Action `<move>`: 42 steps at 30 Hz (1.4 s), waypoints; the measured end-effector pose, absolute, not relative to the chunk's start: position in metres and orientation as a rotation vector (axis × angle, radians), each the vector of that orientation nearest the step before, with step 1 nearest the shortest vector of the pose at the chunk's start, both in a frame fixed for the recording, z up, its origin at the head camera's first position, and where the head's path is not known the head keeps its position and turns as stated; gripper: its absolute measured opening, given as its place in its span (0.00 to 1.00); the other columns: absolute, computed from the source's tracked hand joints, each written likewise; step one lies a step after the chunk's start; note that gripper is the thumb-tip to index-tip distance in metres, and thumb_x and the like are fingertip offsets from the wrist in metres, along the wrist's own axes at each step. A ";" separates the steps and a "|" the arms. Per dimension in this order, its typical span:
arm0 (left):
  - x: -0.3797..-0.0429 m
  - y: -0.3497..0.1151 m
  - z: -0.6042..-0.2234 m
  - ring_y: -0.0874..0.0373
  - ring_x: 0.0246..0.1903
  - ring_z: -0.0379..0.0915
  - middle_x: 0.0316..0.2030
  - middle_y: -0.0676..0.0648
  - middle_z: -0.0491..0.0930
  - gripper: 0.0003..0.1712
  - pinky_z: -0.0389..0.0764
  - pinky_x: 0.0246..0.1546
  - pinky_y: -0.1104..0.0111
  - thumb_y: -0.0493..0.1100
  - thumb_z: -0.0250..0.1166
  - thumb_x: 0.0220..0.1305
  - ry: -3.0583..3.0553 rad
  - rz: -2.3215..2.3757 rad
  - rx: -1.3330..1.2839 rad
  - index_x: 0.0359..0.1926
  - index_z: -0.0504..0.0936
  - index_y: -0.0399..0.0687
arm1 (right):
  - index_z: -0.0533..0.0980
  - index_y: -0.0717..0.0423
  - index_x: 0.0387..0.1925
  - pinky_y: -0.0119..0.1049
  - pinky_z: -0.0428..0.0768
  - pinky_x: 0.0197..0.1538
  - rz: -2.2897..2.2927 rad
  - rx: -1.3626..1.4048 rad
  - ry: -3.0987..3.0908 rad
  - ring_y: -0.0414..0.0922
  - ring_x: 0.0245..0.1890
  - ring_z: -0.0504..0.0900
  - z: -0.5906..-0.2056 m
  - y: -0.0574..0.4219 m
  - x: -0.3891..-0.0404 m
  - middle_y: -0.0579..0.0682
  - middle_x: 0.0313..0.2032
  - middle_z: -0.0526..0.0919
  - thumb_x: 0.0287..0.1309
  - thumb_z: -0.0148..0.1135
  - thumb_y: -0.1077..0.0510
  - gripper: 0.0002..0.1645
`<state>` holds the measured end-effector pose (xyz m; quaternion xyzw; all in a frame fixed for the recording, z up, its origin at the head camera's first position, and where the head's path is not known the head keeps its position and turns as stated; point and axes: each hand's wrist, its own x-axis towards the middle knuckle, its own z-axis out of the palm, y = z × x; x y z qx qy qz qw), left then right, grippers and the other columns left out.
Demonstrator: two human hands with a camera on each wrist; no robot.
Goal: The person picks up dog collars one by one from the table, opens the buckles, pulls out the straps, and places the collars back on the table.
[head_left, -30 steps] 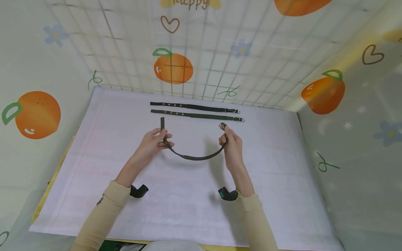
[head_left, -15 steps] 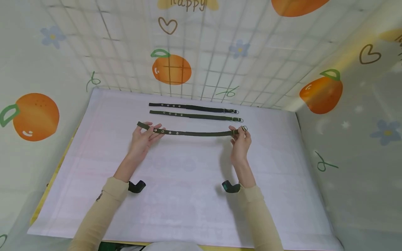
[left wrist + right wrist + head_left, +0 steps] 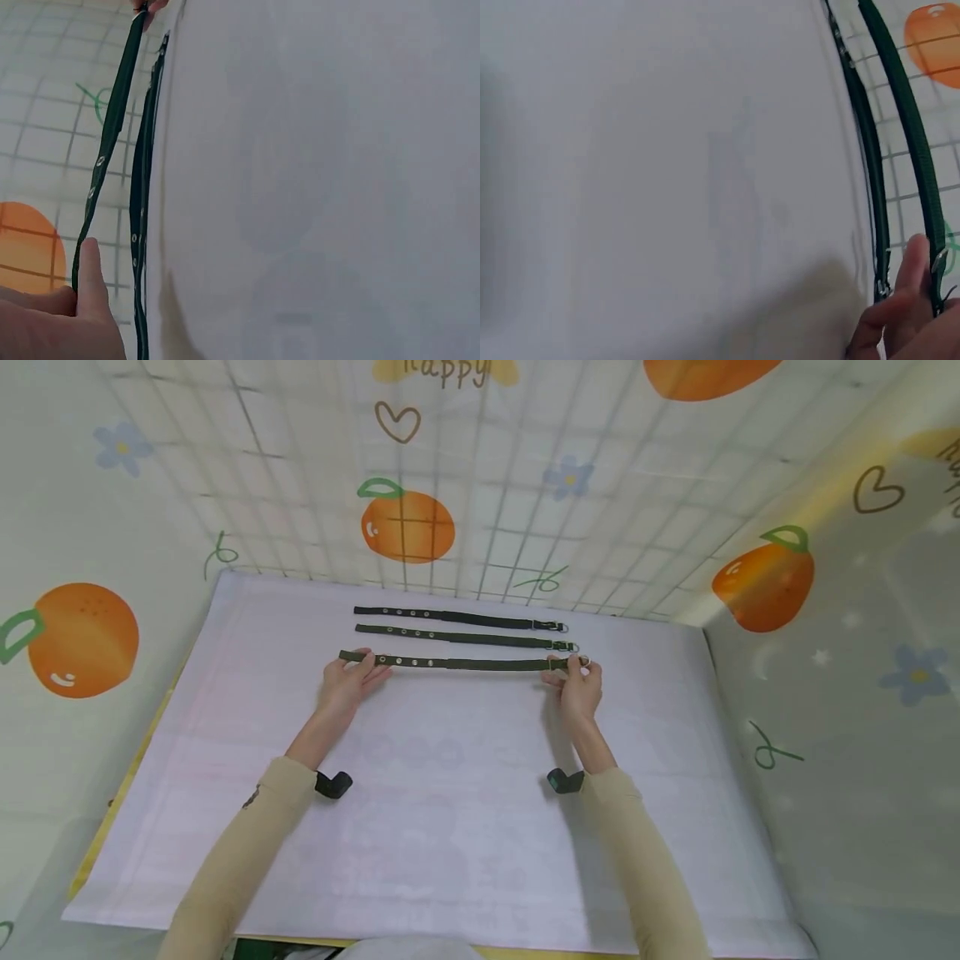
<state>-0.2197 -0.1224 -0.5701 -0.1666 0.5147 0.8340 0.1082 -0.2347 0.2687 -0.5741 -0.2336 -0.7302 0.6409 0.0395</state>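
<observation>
A dark green collar (image 3: 487, 665) with metal eyelets is stretched nearly straight between both hands. My left hand (image 3: 347, 685) pinches its eyelet end; in the left wrist view the thumb and a finger (image 3: 91, 277) lie on either side of the strap. At the other end my right hand (image 3: 581, 692) pinches the collar beside its buckle and ring. Just behind lies a second dark green collar (image 3: 480, 638), flat on the white sheet. Farther back is a black collar (image 3: 483, 620), parallel to it. Their buckles all point to the right.
A white sheet (image 3: 450, 827) covers the table. Behind it rises a wire grid (image 3: 510, 510) under a translucent curtain printed with oranges. Printed curtain panels (image 3: 840, 760) also stand at the left and right sides.
The held collar sagged in a deep curve a second ago; the hands drew apart and pulled it nearly straight. Since then both hands have moved it away from me, closer to the lying collars.
</observation>
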 end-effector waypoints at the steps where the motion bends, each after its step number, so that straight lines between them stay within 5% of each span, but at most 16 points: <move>1: -0.223 -0.123 -0.568 0.40 0.73 0.73 0.76 0.25 0.66 0.32 0.82 0.68 0.65 0.38 0.54 0.85 1.510 2.447 -0.497 0.80 0.58 0.30 | 0.63 0.47 0.63 0.24 0.68 0.32 1.928 -0.726 -2.271 0.32 0.28 0.90 -0.575 0.271 -0.238 0.54 0.65 0.87 0.85 0.46 0.39 0.20; 8: -0.251 -0.126 -0.560 0.36 0.76 0.69 0.79 0.23 0.59 0.32 0.78 0.73 0.61 0.38 0.48 0.87 1.470 2.392 -0.509 0.83 0.52 0.32 | 0.73 0.51 0.64 0.24 0.68 0.23 1.745 -0.791 -2.383 0.30 0.21 0.87 -0.579 0.291 -0.264 0.57 0.63 0.88 0.80 0.56 0.39 0.25; 16: -0.277 -0.128 -0.560 0.41 0.56 0.88 0.59 0.26 0.83 0.36 0.89 0.59 0.57 0.40 0.62 0.81 1.862 2.152 -0.559 0.80 0.60 0.30 | 0.81 0.55 0.63 0.26 0.74 0.28 1.300 -0.774 -2.616 0.26 0.16 0.78 -0.582 0.304 -0.278 0.55 0.55 0.92 0.78 0.59 0.38 0.29; 20: -0.279 -0.137 -0.562 0.40 0.53 0.88 0.55 0.27 0.84 0.37 0.88 0.58 0.57 0.40 0.64 0.80 1.970 2.053 -0.489 0.79 0.60 0.26 | 0.81 0.55 0.62 0.33 0.75 0.38 1.199 -0.740 -2.697 0.30 0.23 0.79 -0.578 0.302 -0.277 0.56 0.52 0.92 0.78 0.58 0.36 0.30; 28: -0.277 -0.147 -0.571 0.48 0.46 0.93 0.52 0.29 0.88 0.23 0.90 0.53 0.61 0.40 0.68 0.76 2.103 1.904 -0.448 0.65 0.79 0.30 | 0.80 0.58 0.61 0.50 0.80 0.54 1.020 -0.695 -2.851 0.55 0.47 0.87 -0.582 0.300 -0.281 0.60 0.52 0.91 0.79 0.54 0.36 0.31; 34: -0.283 -0.146 -0.574 0.52 0.41 0.95 0.50 0.28 0.89 0.24 0.90 0.52 0.62 0.39 0.67 0.77 2.098 1.917 -0.425 0.65 0.78 0.28 | 0.79 0.62 0.61 0.52 0.81 0.55 0.944 -0.649 -2.890 0.57 0.46 0.85 -0.585 0.304 -0.282 0.62 0.51 0.89 0.81 0.52 0.37 0.33; 42: -0.294 -0.146 -0.584 0.62 0.26 0.91 0.31 0.47 0.91 0.23 0.92 0.41 0.67 0.39 0.70 0.75 2.118 1.888 -0.471 0.64 0.79 0.29 | 0.79 0.63 0.57 0.56 0.80 0.57 0.909 -0.615 -2.866 0.60 0.47 0.85 -0.588 0.301 -0.282 0.62 0.49 0.88 0.81 0.53 0.40 0.29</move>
